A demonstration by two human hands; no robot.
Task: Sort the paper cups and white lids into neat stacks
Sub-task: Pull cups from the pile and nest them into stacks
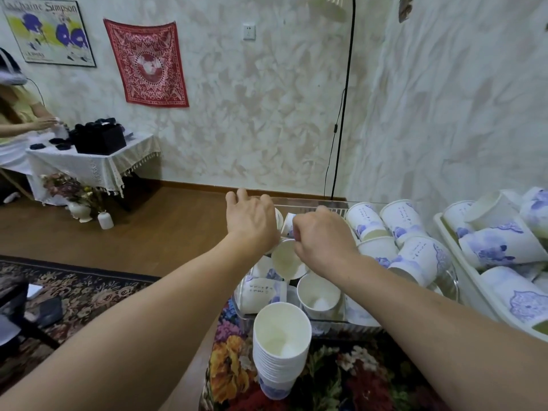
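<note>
head view: right hand (323, 241) grip pinches tilted paper cup (286, 258) by its rim; left hand (252, 223) grip spread, just beside; nested cup stack (280, 354) nearer the person.

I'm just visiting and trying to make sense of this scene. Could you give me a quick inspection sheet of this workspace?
Surface: floral cloth under a clear bin.
Job's things: stack of nested cups standing in front of the bin; loose cups jumbled in the bin; more cups in a white tray at right. Lids: nothing seen.
Clutter: nothing seen.
Hands: left hand over the bin, fingers relaxed; right hand pinches the rim of a tilted cup.
Cables: lamp cord hanging down the wall.
Surroundings: red wall cloth, poster, another person at a side table, vases on the floor.
</note>
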